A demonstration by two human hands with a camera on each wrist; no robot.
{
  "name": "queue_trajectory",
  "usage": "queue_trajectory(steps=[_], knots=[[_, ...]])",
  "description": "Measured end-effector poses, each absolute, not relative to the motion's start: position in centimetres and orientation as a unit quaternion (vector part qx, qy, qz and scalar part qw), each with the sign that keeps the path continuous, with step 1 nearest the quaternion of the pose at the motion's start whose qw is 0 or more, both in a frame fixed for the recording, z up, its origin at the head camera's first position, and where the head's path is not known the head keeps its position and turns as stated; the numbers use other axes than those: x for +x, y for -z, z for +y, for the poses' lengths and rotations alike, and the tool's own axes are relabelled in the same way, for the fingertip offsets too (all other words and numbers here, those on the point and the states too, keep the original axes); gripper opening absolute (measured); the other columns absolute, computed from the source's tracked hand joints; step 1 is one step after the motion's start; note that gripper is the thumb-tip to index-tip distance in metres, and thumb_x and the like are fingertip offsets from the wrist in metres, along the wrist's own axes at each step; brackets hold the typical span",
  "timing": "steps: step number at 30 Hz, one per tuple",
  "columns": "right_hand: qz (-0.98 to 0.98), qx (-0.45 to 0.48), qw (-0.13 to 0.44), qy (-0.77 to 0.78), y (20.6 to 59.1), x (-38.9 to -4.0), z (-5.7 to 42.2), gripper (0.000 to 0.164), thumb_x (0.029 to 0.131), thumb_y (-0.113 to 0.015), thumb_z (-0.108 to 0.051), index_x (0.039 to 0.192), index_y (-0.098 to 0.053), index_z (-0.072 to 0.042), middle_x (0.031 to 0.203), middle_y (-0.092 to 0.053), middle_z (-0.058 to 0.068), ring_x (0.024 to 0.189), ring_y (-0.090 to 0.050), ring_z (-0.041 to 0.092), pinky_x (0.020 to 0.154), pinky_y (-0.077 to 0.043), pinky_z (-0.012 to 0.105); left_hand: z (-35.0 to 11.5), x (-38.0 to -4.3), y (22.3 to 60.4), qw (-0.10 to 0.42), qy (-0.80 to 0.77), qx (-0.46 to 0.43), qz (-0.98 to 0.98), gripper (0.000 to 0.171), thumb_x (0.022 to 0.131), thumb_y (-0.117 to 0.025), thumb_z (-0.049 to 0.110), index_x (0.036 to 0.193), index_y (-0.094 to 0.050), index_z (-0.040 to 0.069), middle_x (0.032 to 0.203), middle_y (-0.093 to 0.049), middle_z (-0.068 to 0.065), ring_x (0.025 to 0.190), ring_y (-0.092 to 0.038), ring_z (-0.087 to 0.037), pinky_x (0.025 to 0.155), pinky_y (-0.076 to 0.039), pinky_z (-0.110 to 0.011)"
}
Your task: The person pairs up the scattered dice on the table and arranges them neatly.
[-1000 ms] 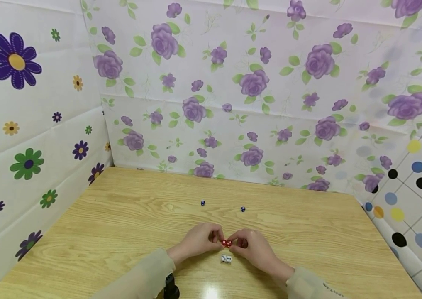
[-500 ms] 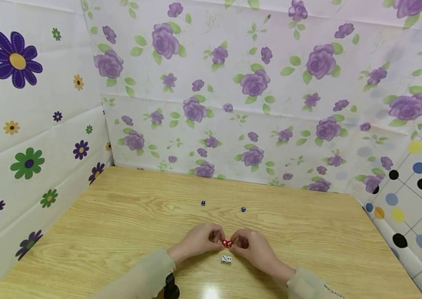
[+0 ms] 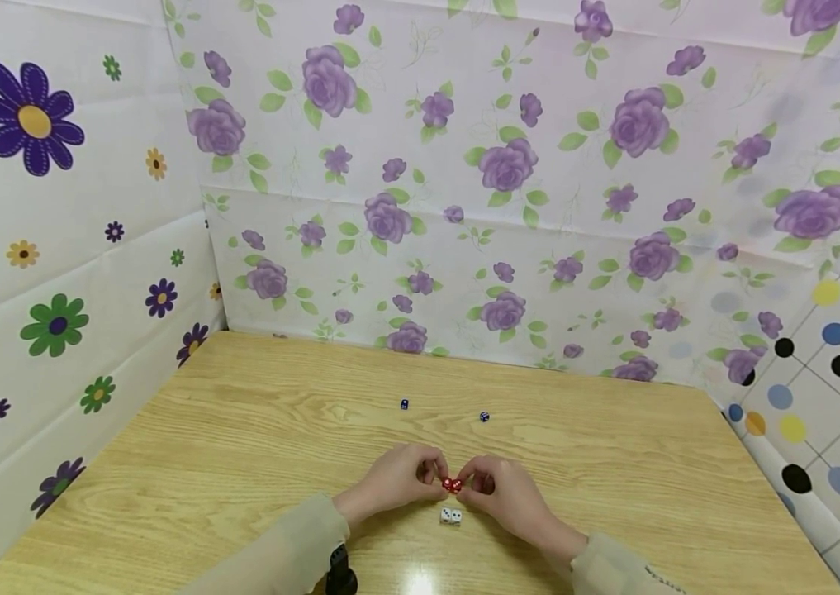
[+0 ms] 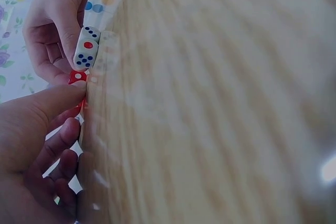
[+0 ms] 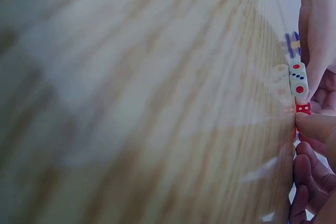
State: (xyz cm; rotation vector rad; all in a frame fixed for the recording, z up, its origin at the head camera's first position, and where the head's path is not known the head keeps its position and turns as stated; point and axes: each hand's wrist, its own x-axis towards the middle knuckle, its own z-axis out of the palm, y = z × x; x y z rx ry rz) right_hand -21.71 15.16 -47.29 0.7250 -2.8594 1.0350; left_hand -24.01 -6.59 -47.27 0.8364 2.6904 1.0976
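Observation:
Two red dice sit side by side on the wooden table, between my hands in the head view. My left hand (image 3: 399, 477) pinches the left red die (image 3: 447, 483) between thumb and forefinger. The right red die (image 3: 457, 486) is pinched the same way by my right hand (image 3: 506, 494). Just nearer to me, two white dice (image 3: 451, 516) stand together on the table. The left wrist view shows the white dice (image 4: 86, 48) beyond my left thumb, which partly hides a red die (image 4: 77, 76). In the right wrist view a red die (image 5: 303, 108) shows above my right thumb.
Farther back on the table (image 3: 278, 413) lie two blue dice, one to the left (image 3: 405, 404) and another to the right (image 3: 484, 416). A flowered sheet (image 3: 464, 248) hangs along the back edge, with patterned sheets at both sides.

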Motion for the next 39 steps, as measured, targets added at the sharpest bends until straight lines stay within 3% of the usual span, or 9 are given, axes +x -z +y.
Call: queue_trajectory(steps=[39], knots=[[-0.918,0.217,-0.003,-0.330,47.53,-21.98,15.16,0.007,0.086,-0.077,-0.022,0.091,-0.073,-0.025,0.073,-0.059,-0.012,0.061,-0.049,0.000,0.056,-0.042,0.019,-6.43,-23.61,46.86,0.056,-0.359,0.273,0.891,0.015,0.082,-0.081,0.023,0.091,-0.070,0.020,0.065,-0.053,0.012,0.057,-0.043,0.002,0.059,-0.035,-0.017]])
